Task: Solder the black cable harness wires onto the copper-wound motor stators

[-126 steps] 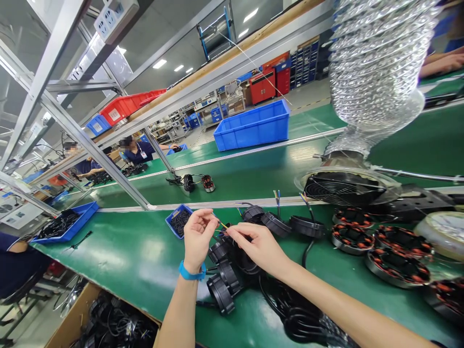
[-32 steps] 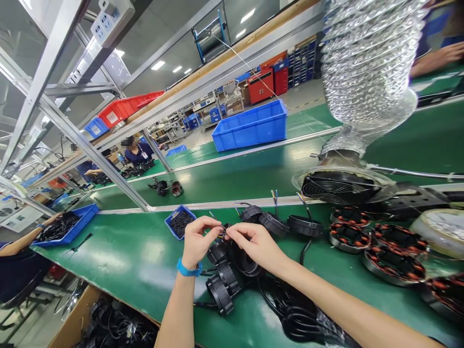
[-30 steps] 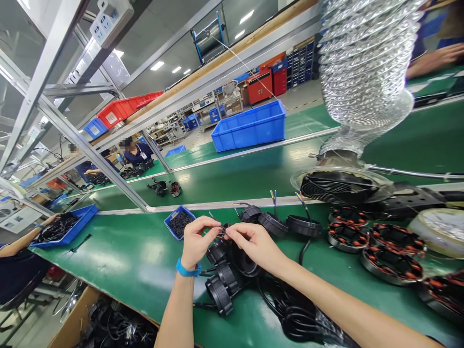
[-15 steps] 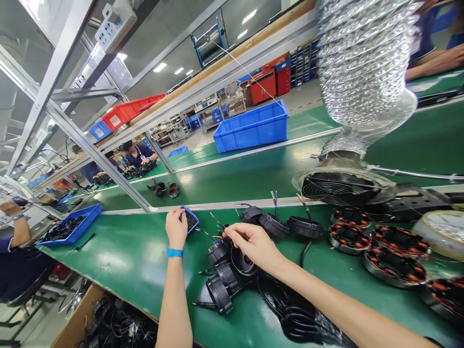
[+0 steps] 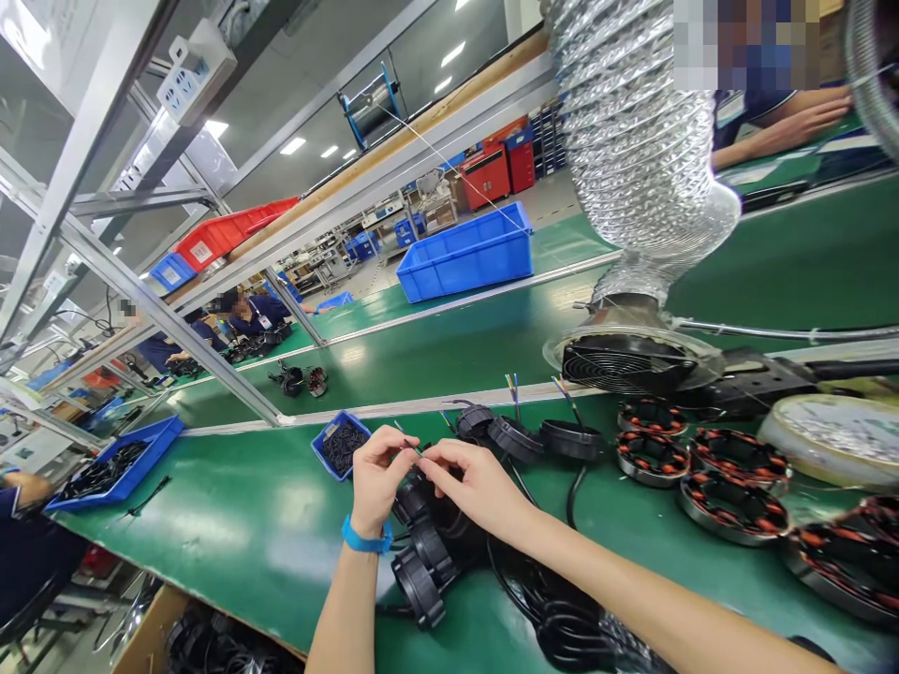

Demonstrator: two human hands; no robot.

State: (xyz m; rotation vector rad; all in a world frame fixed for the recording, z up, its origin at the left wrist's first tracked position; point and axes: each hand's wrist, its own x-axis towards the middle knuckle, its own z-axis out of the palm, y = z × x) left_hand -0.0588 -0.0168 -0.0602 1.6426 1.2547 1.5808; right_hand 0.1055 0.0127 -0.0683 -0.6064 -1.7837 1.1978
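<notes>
My left hand (image 5: 383, 473) is closed in a pinch, its fingertips meeting those of my right hand. What it holds is too small and too covered to make out. My right hand (image 5: 478, 482) pinches a thin wire (image 5: 420, 453), of which only a short greenish bit shows. Both hands are above a cluster of round black plastic housings (image 5: 421, 585), some partly hidden under my fingers. A small blue bin (image 5: 323, 456) of short black pieces (image 5: 344, 444) stands just beyond my left hand. More black housings with coloured wires (image 5: 516, 438) sit beyond my right hand.
Copper-wound stator rings (image 5: 734, 504) lie at the right, near a black fan (image 5: 625, 363) under a foil duct (image 5: 632, 122). Coiled black cables (image 5: 562, 608) lie below my right forearm. A blue tray (image 5: 147, 445) is at the left. Co-workers sit farther off.
My left hand has left the small blue bin and come right to meet my right hand's fingertips. My right hand keeps its pinch. The view has shifted slightly to the right.
</notes>
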